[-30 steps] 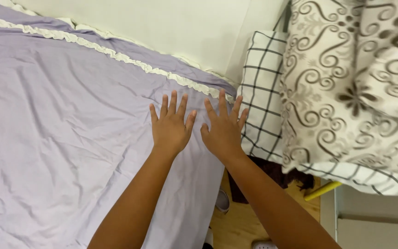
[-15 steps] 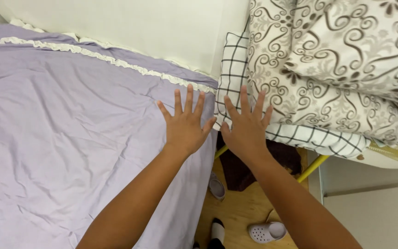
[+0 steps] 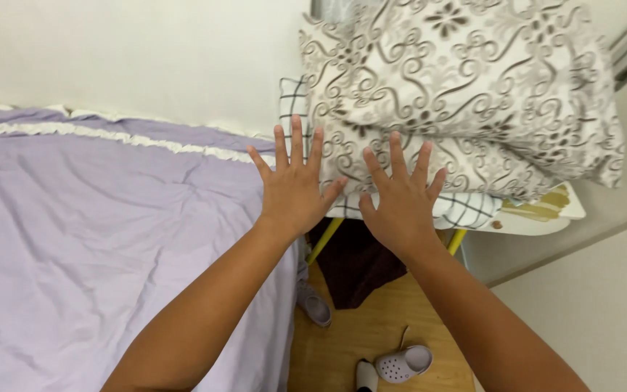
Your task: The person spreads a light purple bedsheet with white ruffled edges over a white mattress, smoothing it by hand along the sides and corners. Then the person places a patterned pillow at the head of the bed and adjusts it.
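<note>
My left hand [image 3: 293,187] and my right hand [image 3: 400,199] are stretched out side by side, palms down, fingers spread, holding nothing. They hover in front of a folded beige duvet with a brown swirl pattern [image 3: 473,94] that is piled on a white checked pillow [image 3: 466,209]. The left hand is over the corner of a bed covered with a lilac sheet [image 3: 88,239]. A white lace trim [image 3: 125,136] runs along the sheet's far edge. The right hand is over the gap between bed and pile.
The pile rests on a small white table with yellow legs [image 3: 538,214]. A dark cloth [image 3: 357,261] lies under it on the wooden floor [image 3: 371,327]. Pale clog shoes [image 3: 404,363] and another shoe [image 3: 315,305] lie on the floor. White walls stand behind and to the right.
The view has swung right and up, so the duvet pile now fills the upper middle. Both hands moved from the sheet's edge toward the pile, still spread and empty.
</note>
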